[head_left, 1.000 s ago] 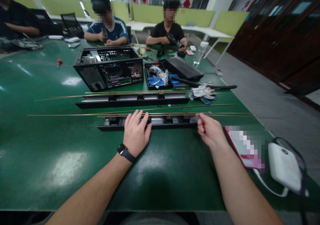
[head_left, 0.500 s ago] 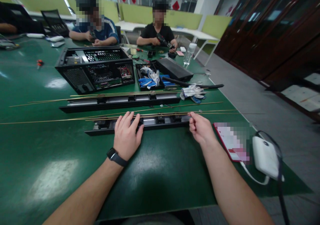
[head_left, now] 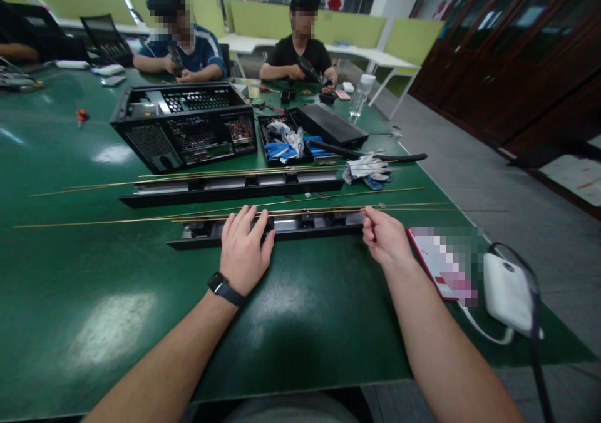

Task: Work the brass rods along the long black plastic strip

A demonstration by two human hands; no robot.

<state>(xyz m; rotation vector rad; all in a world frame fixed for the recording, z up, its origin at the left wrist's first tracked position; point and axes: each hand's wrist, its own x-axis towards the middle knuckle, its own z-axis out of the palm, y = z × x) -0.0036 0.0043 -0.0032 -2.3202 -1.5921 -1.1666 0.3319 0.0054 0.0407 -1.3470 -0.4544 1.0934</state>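
Observation:
My left hand (head_left: pixel 246 244) lies over the near black rail (head_left: pixel 305 230), fingers spread across the thin brass-coloured rods (head_left: pixel 323 211) that run along its top. At the rail's right end, my right hand (head_left: pixel 385 232) is closed in a pinch, thumb and forefinger on a rod; exactly how many rods it grips is hidden. The rods stick out well past both ends of this rail. Small black blocks (head_left: pixel 307 218) sit inside its silvery channel. Parallel behind it lies a second black rail (head_left: pixel 235 191), also with thin rods along it.
Beyond the rails stand a black computer case (head_left: pixel 183 129) and a box holding blue-and-white gloves (head_left: pixel 288 144). More gloves (head_left: pixel 369 169) lie by the far rail's end. To my right are a phone (head_left: pixel 441 263) and a cabled white power bank (head_left: pixel 509 291). Two people sit opposite with power drills.
The whole view has shifted slightly to the right and up. Both hands keep the same places on the near rail and its rods.

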